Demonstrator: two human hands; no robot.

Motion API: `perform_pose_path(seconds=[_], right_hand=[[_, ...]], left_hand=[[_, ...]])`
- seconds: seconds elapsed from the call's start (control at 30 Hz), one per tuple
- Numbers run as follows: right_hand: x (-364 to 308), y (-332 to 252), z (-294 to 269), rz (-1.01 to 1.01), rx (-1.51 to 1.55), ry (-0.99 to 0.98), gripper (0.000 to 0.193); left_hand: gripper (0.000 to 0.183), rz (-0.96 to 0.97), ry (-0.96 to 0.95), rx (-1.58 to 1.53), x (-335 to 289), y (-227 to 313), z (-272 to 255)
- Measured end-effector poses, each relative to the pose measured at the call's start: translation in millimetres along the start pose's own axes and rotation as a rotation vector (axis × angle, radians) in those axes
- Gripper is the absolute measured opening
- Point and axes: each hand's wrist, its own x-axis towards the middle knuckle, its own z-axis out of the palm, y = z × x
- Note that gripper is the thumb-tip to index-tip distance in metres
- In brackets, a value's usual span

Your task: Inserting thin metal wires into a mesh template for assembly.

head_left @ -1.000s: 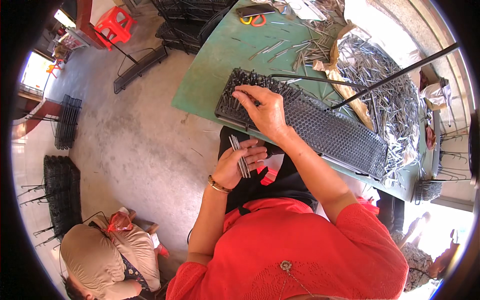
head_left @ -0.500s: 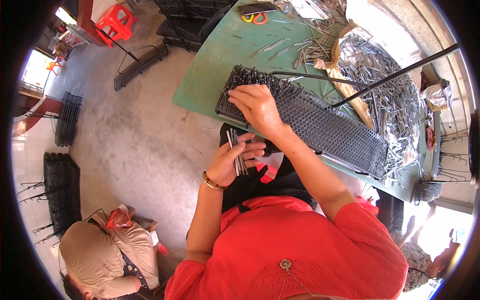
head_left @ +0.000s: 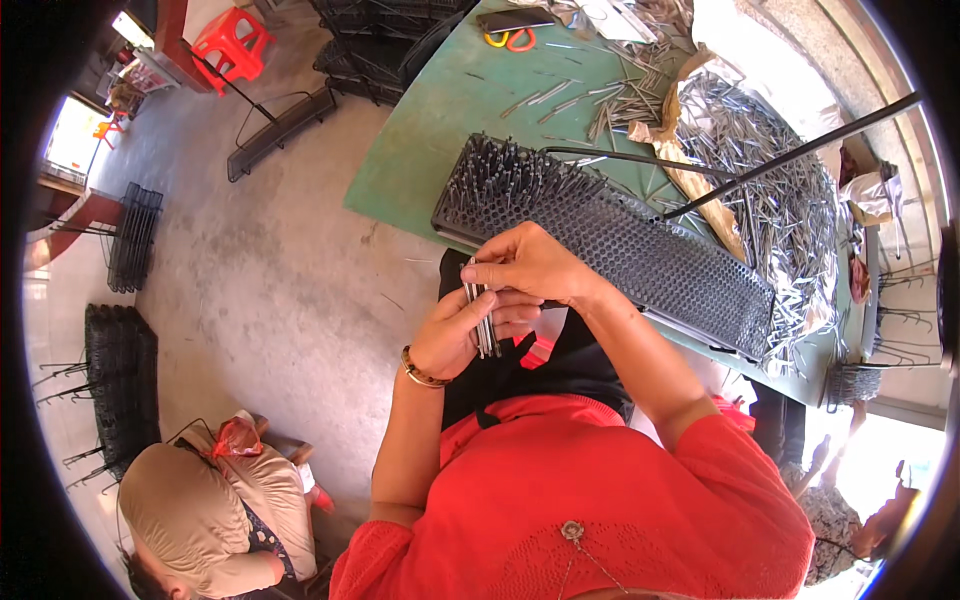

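Observation:
My left hand holds a small bundle of thin metal pins upright in front of my chest. My right hand has come down to it, and its fingertips pinch the top of the bundle. Just beyond the hands lies a long black perforated tray on the green table. Pins stand in the holes at the tray's left end; the rest of its holes look bare.
A big heap of loose metal pins covers the table's right side, with a long black rod across it and orange-handled scissors at the far edge. Another person crouches at lower left. Black wire racks stand on the floor at left.
My right hand has left the tray's left end and moved back toward my chest, onto the pin bundle. My left hand has lifted the bundle slightly.

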Motion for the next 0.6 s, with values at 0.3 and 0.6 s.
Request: perform_pose_path(seconds=[0.3, 0.6], right_hand=[[9, -11, 2, -0.228, 0.014, 0.321, 0.018], [53, -10, 0, -0.542, -0.202, 0.636, 0.020]], left_hand=[[0.045, -0.012, 0.180, 0.134, -6, -1, -16], [0.048, -0.032, 0.182, 0.100, -8, -5, -22]])
